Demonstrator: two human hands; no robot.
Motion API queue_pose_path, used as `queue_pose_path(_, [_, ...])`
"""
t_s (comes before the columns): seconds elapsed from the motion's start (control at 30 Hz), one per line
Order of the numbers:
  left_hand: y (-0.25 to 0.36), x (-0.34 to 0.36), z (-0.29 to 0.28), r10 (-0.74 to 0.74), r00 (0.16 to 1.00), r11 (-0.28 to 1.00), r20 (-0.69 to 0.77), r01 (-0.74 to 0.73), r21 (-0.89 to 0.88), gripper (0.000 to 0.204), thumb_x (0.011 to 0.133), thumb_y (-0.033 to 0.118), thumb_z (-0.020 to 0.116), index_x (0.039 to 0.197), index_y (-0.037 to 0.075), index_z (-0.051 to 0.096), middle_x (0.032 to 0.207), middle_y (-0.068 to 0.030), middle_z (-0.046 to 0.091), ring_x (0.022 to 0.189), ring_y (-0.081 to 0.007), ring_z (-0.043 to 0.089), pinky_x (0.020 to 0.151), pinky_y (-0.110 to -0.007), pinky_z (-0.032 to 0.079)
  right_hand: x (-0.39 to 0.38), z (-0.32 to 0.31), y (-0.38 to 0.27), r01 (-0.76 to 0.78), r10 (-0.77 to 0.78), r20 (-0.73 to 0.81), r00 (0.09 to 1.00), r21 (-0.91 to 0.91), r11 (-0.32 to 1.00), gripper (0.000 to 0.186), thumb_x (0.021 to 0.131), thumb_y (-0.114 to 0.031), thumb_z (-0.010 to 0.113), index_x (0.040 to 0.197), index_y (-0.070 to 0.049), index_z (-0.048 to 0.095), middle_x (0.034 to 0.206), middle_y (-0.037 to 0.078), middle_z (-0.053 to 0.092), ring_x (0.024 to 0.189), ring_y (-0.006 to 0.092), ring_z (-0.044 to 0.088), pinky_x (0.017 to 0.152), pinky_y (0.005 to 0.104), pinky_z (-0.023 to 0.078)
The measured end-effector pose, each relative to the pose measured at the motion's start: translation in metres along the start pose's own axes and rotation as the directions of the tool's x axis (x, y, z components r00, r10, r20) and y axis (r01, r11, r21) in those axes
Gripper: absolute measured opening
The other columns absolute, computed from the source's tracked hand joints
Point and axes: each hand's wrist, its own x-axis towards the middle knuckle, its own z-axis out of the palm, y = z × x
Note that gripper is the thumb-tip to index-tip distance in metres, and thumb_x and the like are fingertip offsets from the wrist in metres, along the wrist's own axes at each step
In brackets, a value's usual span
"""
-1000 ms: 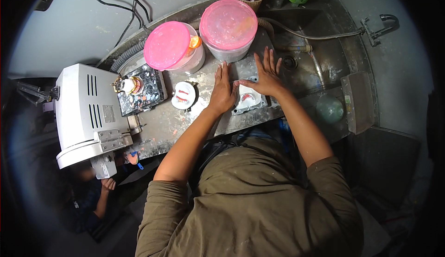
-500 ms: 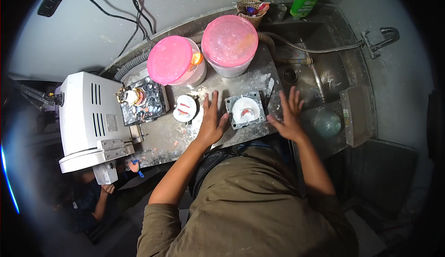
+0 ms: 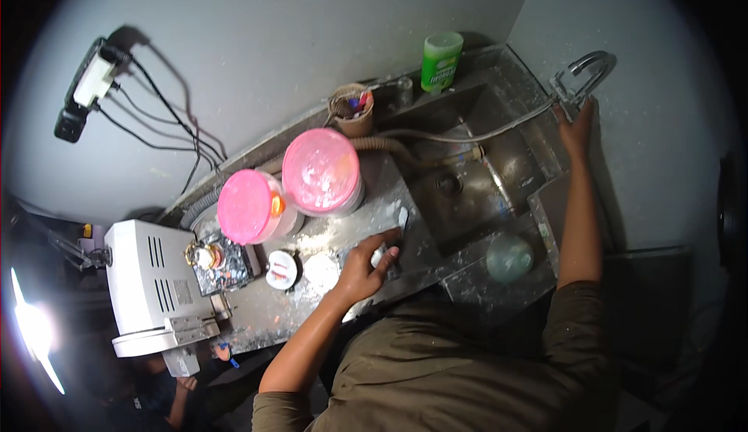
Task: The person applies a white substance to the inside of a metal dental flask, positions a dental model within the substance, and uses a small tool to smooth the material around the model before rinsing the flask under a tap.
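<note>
My left hand (image 3: 365, 270) is bent over a metal dental flask with white plaster (image 3: 379, 257) at the counter's front edge. Its thumb and fingers curve about the flask and cover most of it. Far to the right, my right arm stretches out and my right hand (image 3: 576, 131) grips the base of a curved chrome tap (image 3: 583, 81) on the wall. Left of my left hand sits a round white plaster mould (image 3: 282, 270) with reddish strips on it. A plaster-smeared knife (image 3: 403, 218) lies just beyond my left fingertips.
Two pink-lidded tubs (image 3: 321, 171) stand behind my left hand. A steel sink (image 3: 448, 186) is to the right, with a glass bowl (image 3: 509, 258) beside it. A green bottle (image 3: 442, 62) stands at the back. A white machine (image 3: 148, 276) is at the left; a co-worker's hand (image 3: 187, 383) shows below it.
My right hand has left the flask's side and reached up and right to the tap. My left hand has moved over the flask. The view has turned toward the sink.
</note>
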Motion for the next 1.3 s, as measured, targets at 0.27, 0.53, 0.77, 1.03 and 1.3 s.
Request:
queue_pose_path(0.27, [0.020, 0.105, 0.078, -0.044, 0.987, 0.905, 0.152, 0.104, -0.414, 0.032, 0.103, 0.018, 0.057, 0.129, -0.002, 0.060, 0.117, -0.0141, 0.070, 0.114, -0.0202, 0.064, 0.100, -0.033, 0.046, -0.007, 0.017, 0.003, 0.009, -0.017, -0.206, 0.978, -0.042, 0.999, 0.070, 0.085, -0.018, 0.070, 0.144, 0.008, 0.041, 0.136, 0.032, 0.053, 0.125, 0.0460, 0.054, 0.108, 0.0486, 0.041])
queue_pose_path(0.53, [0.039, 0.222, 0.148, -0.217, 0.885, 0.414, 0.412, 0.466, -0.782, 0.044, 0.105, 0.026, 0.045, 0.138, -0.002, 0.050, 0.125, -0.0164, 0.063, 0.111, -0.0287, 0.063, 0.099, -0.043, 0.048, -0.061, 0.000, -0.052, -0.047, 0.051, -0.005, 0.999, 0.348, 0.936, 0.045, 0.089, -0.005, 0.060, 0.133, 0.003, 0.056, 0.133, 0.024, 0.060, 0.120, 0.0325, 0.062, 0.102, 0.0387, 0.050])
queue_pose_path(0.77, [0.004, 0.324, 0.209, -0.340, 0.920, 0.134, 0.195, 0.253, -0.958, 0.031, 0.101, 0.018, 0.041, 0.123, 0.002, 0.055, 0.104, -0.0110, 0.063, 0.100, -0.0248, 0.060, 0.090, -0.041, 0.051, -0.072, 0.083, -0.092, -0.842, 0.205, 0.886, 0.417, 0.461, -0.280, 0.027, 0.091, -0.012, 0.067, 0.115, 0.000, 0.065, 0.110, 0.010, 0.069, 0.086, 0.0115, 0.065, 0.072, 0.0234, 0.053])
queue_pose_path(1.03, [0.029, 0.323, 0.228, -0.646, 0.742, -0.059, 0.178, 0.184, -0.981, 0.009, 0.096, 0.004, 0.052, 0.104, 0.001, 0.056, 0.073, -0.0128, 0.063, 0.049, -0.0200, 0.058, 0.038, -0.033, 0.042, -0.104, 0.095, -0.020, -0.847, 0.137, 0.897, 0.420, 0.442, -0.294, 0.021, 0.090, -0.017, 0.075, 0.104, -0.004, 0.067, 0.091, 0.002, 0.067, 0.079, 0.0118, 0.062, 0.072, 0.0220, 0.052])
queue_pose_path(1.3, [-0.014, 0.324, 0.207, -0.119, 0.991, 0.964, -0.063, 0.130, 0.231, 0.035, 0.079, 0.016, 0.071, 0.112, 0.007, 0.069, 0.105, -0.0188, 0.070, 0.108, -0.0270, 0.068, 0.088, -0.041, 0.055, -0.070, 0.069, -0.063, -0.889, 0.023, 0.900, 0.436, 0.427, 0.165, 0.050, 0.087, -0.009, 0.072, 0.131, 0.007, 0.053, 0.126, 0.019, 0.062, 0.115, 0.0280, 0.064, 0.106, 0.0374, 0.050])
